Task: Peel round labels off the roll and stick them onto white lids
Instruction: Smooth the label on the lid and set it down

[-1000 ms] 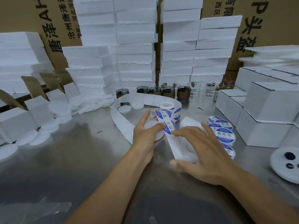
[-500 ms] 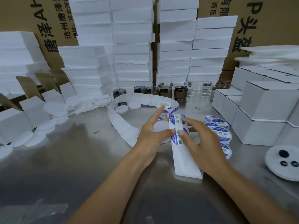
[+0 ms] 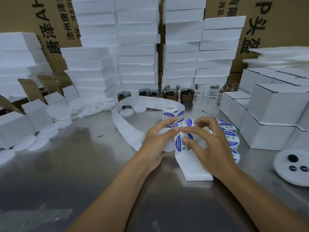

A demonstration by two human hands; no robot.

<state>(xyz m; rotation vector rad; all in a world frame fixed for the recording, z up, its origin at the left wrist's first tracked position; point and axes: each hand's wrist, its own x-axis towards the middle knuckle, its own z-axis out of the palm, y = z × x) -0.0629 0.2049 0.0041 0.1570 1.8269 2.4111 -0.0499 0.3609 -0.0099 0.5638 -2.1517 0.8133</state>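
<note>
Above the steel surface (image 3: pixel 83 164), the left hand (image 3: pixel 155 139) keeps a round white lid (image 3: pixel 165 132) in its grip beside the paper backing strip (image 3: pixel 192 166), ready for labelling. The right hand (image 3: pixel 212 144) pinches a blue-and-white round label (image 3: pixel 181 144), apparently peeling it free.

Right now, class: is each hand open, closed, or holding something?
Left hand: closed, holding a white lid.
Right hand: closed, pinching the label strip.

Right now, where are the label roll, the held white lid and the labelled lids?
label roll (image 3: pixel 168 114), head view, printed side.
white lid (image 3: pixel 164 132), head view, bare top.
labelled lids (image 3: pixel 231 139), head view, one printed top.
</note>
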